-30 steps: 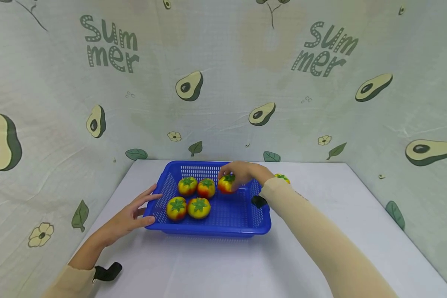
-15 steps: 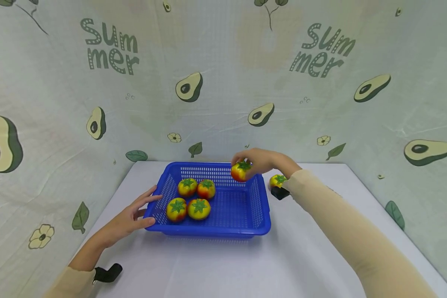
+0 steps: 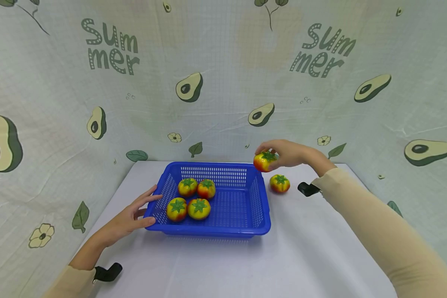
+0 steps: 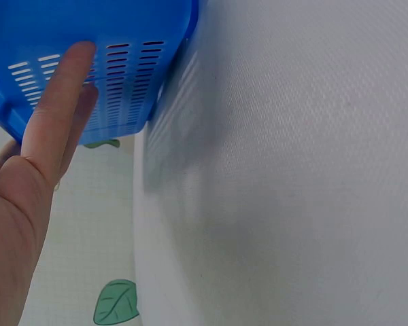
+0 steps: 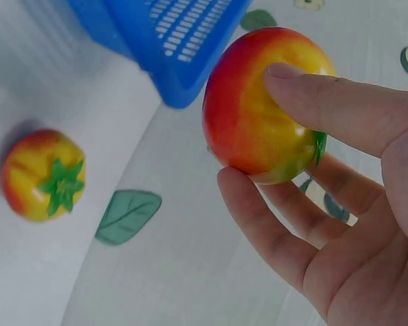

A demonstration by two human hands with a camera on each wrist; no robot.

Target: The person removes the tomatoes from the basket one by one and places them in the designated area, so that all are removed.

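My right hand (image 3: 288, 153): gripping one fruit, thumb curled over one side and fingertips against the other, in the air near the middle of the counter's (image 3: 208, 265) far edge.
Held fruit (image 3: 262, 162): red and yellow, smooth and shiny, shaped like a squat tomato; in the head view it is near the far right corner of the basket (image 3: 231, 230).
Which way it points: its green leafy crown faces up, tipped a little toward my palm; the body is nearly round, so I can make out no clear long axis.
My left hand (image 3: 128, 217): fingers spread and extended, touching the basket's left rim, with the thumb at the near left corner.
Basket: blue plastic with slotted walls, its long axis running left to right, parallel to the counter's far edge and close to it.
Inside the basket: four fruits (image 3: 198, 209) of the same kind, grouped in the left half, two behind two, crowns up.
Loose fruit (image 3: 279, 184): on the counter just beside the basket's right wall, crown up.
Sleeves (image 3: 383, 231): cream, a black piece (image 3: 308, 189) at each wrist.
Backdrop (image 3: 223, 49): pale cloth printed with avocados, leaves, flowers and "summer".
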